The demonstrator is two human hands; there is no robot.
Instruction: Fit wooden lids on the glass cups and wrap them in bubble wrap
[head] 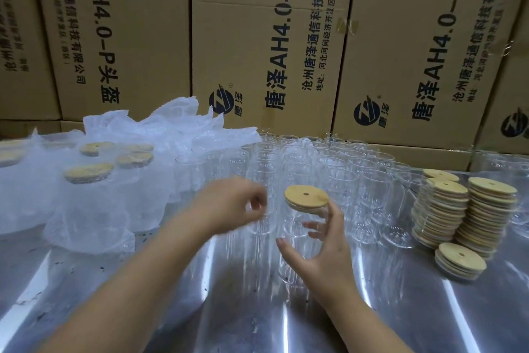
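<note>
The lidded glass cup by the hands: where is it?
Head view, centre: the lidded glass cup is just in front of the bare cups, the right hand round its right side, lid stacks further right.

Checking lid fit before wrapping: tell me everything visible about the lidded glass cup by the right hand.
The lidded cup is clear glass, upright, just in front of the rows of bare cups. Its round pale wooden lid, with a small centre hole, sits slightly tilted. The right hand curls round its side, thumb left, fingers right.
</note>
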